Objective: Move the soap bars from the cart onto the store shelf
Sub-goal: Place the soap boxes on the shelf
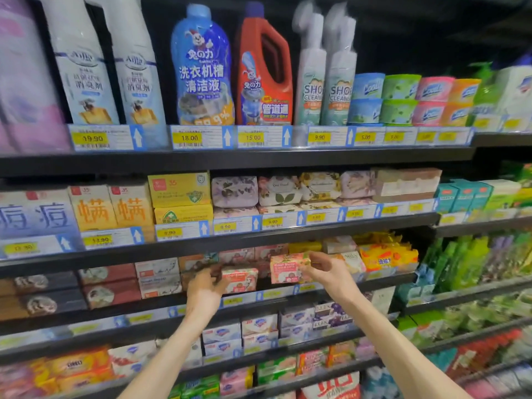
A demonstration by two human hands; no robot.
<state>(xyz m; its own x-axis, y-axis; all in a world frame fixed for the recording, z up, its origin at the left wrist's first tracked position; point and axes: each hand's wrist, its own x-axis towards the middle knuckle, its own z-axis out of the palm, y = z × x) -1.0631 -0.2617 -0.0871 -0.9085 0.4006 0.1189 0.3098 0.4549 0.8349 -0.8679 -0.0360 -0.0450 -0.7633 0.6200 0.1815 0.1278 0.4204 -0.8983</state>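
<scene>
Soap bars sit in both your hands: your right hand (325, 269) pinches a pink and orange boxed bar (289, 268), and your left hand (205, 286) grips another pink bar (240, 279) just left of it, both at the third shelf (288, 293). Bottles (201, 67) line the top shelf.

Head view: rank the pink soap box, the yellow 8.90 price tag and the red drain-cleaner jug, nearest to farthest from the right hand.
1. pink soap box, pinched in the right hand.
2. yellow 8.90 price tag, one shelf up, left.
3. red drain-cleaner jug, top shelf.
</scene>
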